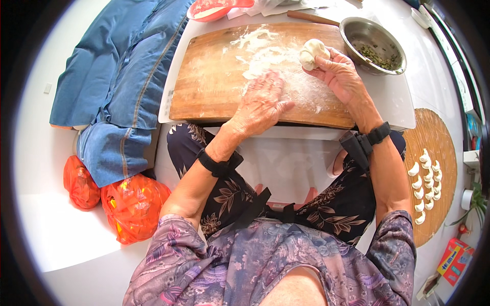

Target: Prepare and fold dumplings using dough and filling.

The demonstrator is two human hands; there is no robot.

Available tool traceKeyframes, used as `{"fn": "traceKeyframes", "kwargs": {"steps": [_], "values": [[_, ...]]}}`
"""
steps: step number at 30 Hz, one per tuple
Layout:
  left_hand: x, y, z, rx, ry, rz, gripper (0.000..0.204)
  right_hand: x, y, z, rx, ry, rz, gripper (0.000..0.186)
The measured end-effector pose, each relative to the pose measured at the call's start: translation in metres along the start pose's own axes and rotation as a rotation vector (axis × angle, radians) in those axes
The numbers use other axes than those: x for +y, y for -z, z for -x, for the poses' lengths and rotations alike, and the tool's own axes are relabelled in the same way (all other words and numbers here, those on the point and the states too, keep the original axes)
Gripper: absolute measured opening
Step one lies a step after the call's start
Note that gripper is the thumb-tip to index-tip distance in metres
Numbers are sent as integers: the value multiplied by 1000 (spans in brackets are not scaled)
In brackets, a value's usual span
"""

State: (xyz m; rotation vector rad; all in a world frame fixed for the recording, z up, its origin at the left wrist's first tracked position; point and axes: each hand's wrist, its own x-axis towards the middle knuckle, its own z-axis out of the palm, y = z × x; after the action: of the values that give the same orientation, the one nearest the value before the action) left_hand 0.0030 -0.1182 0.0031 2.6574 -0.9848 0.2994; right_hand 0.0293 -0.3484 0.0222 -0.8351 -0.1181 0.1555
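Between the thumb and fingers of my right hand (343, 76) is a pale, rounded lump of dough (313, 53), raised over the right part of the wooden board (204, 76). My left hand (259, 104) lies palm down with its fingers stretched out on the board, at the near edge of a patch of scattered flour (258, 53). Nothing shows in that hand, though its palm is hidden. Right of the dough stands a metal bowl (365, 33) with chopped green filling (378, 57) in it.
A wooden stick (312, 18) lies behind the board, its end against the bowl. Crescent dumplings (427, 178) sit in rows on a round wooden board (444, 145) at right. A red bowl (208, 15) holds flour at the back. Orange bags (133, 206) and denim-covered furniture (127, 66) are at left.
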Motion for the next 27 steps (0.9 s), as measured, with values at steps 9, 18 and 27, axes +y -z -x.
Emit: {"fn": "traceKeyframes", "kwargs": {"steps": [9, 18, 27], "values": [[1, 35, -29, 255, 359, 866, 45, 9, -15, 5, -79, 85, 490, 44], [15, -11, -46, 334, 43, 514, 27, 22, -46, 11, 39, 163, 1277, 31], [-13, -42, -67, 433, -39, 60, 25, 20, -24, 1, 56, 113, 1262, 42]]}}
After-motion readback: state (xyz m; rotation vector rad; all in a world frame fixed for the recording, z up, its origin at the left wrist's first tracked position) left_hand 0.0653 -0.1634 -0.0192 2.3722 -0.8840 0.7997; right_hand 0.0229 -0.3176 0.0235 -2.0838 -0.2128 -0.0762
